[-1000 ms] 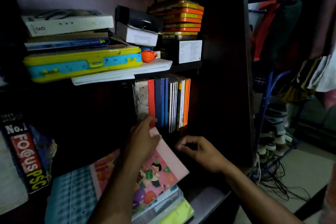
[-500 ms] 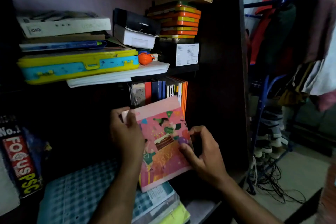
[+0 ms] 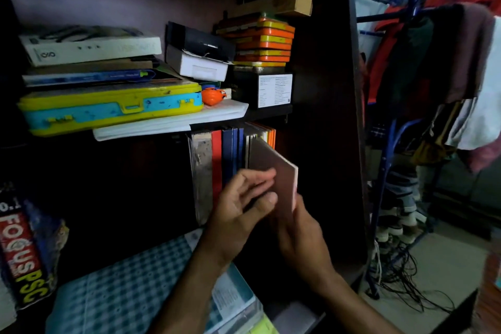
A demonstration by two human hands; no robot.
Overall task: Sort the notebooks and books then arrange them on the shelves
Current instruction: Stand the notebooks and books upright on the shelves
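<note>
A thin pink notebook (image 3: 280,171) stands upright and tilted in front of the row of upright books (image 3: 227,154) on the middle shelf, its far edge between the white and orange spines. My left hand (image 3: 244,206) presses flat on its left face with thumb and fingers. My right hand (image 3: 301,236) grips its lower right edge from below. A stack of flat books with a blue checked cover (image 3: 122,290) on top lies on the lower surface under my arms.
The upper shelf holds a yellow-and-blue case (image 3: 108,108), stacked books, a white box (image 3: 200,68), orange tins (image 3: 264,43) and a dark box. A "FOCUS PSC" book (image 3: 24,255) stands at left. The cabinet side wall (image 3: 336,144) is right of the row; clothes rack beyond.
Both hands lifted the pink notebook off the flat stack, turned it upright and edge-on, and moved it up and right into the row of standing books.
</note>
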